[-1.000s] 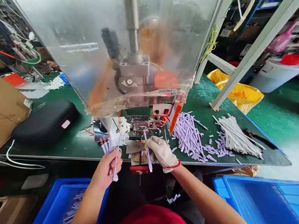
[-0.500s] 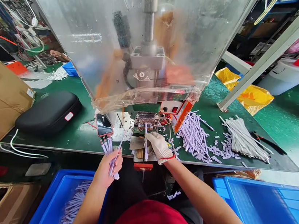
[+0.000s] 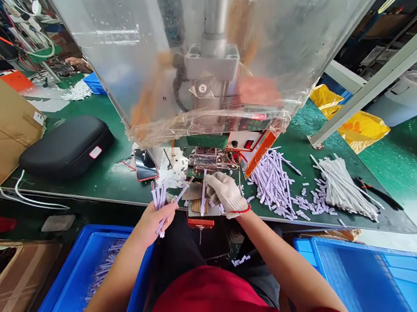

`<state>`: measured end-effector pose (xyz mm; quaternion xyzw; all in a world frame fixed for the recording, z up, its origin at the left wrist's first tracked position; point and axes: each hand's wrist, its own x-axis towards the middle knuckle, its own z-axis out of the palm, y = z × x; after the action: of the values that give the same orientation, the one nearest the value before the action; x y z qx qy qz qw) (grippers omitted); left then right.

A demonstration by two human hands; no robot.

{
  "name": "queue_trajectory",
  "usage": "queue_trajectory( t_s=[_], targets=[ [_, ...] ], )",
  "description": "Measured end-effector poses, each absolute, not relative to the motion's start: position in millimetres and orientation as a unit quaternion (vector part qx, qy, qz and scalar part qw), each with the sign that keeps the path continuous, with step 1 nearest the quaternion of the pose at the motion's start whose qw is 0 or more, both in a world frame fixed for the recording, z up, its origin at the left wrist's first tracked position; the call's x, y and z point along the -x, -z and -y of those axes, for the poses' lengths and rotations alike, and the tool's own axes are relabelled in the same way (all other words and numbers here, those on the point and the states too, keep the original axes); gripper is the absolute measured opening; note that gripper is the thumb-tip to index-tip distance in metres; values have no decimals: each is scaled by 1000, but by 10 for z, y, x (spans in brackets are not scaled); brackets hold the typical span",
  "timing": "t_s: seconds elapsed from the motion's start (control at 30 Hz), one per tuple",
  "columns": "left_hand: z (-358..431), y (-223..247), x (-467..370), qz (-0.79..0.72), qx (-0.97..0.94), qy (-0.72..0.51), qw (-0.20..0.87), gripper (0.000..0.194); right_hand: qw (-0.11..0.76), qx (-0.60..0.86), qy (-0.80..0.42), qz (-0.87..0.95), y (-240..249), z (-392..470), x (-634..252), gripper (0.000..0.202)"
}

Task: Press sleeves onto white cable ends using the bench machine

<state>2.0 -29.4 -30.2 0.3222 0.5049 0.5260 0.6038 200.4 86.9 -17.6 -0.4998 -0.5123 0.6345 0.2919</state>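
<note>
My bare left hand (image 3: 157,217) is closed around a bunch of thin lilac strips (image 3: 158,194) with reddish-brown tips, held just off the table's front edge. One strip in it leans to the right, apart from the others. My right hand (image 3: 227,193), in a white knitted glove with a red cuff edge, pinches a single lilac strip (image 3: 203,196). That strip's far end reaches the metal fixture (image 3: 205,159) of a bench press, and its near end lies over a small wooden block (image 3: 196,205). The press's head (image 3: 210,68) shows through a cloudy clear shield.
Right of the press lie a heap of lilac strips (image 3: 274,185), a white bundle (image 3: 350,189) and pliers (image 3: 378,192). A phone (image 3: 145,165) and black case (image 3: 66,146) are on the left. Blue bins (image 3: 74,266) flank my lap. The shield (image 3: 113,61) hangs low ahead.
The view has shifted slightly. In my left hand the loose strip now leans right, closer to the fixture. My right hand still pinches its strip at the fixture.
</note>
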Motion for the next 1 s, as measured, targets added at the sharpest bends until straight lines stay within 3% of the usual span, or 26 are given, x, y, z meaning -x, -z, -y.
queue_trajectory(
  t_s=[0.1, 0.2, 0.33, 0.43, 0.6, 0.67, 0.73, 0.83, 1.0],
  targets=[
    [236, 200, 41, -545, -403, -449, 583, 31, 257, 437, -569, 647, -120, -867, -2218, 34],
    [174, 75, 61, -545, -449, -375, 600, 30, 185, 342, -537, 748, -396, -764, -2370, 26],
    [160, 13, 69, -507, -453, -320, 660, 17, 115, 301, -582, 747, -524, -556, -2512, 21],
    [157, 52, 154, -475, -426, -307, 706, 16, 89, 355, -586, 723, -469, -599, -2809, 24],
    [41, 135, 212, -455, -253, -448, 727, 22, 142, 563, -371, 725, -240, -1253, -3738, 34],
    [-19, 193, 109, -424, -213, -498, 726, 25, 101, 631, -161, 752, -105, -1567, -4024, 28],
    [-77, 266, -53, -415, -211, -518, 718, 23, 1, 629, -20, 777, 23, -1803, -4163, 33],
    [-171, 369, -312, -478, -276, -496, 670, 31, -114, 584, 46, 803, 143, -1979, -4155, 41],
    [-343, 399, -553, -574, -349, -423, 608, 44, -145, 541, 60, 826, 118, -2025, -4121, 28]
  ],
)
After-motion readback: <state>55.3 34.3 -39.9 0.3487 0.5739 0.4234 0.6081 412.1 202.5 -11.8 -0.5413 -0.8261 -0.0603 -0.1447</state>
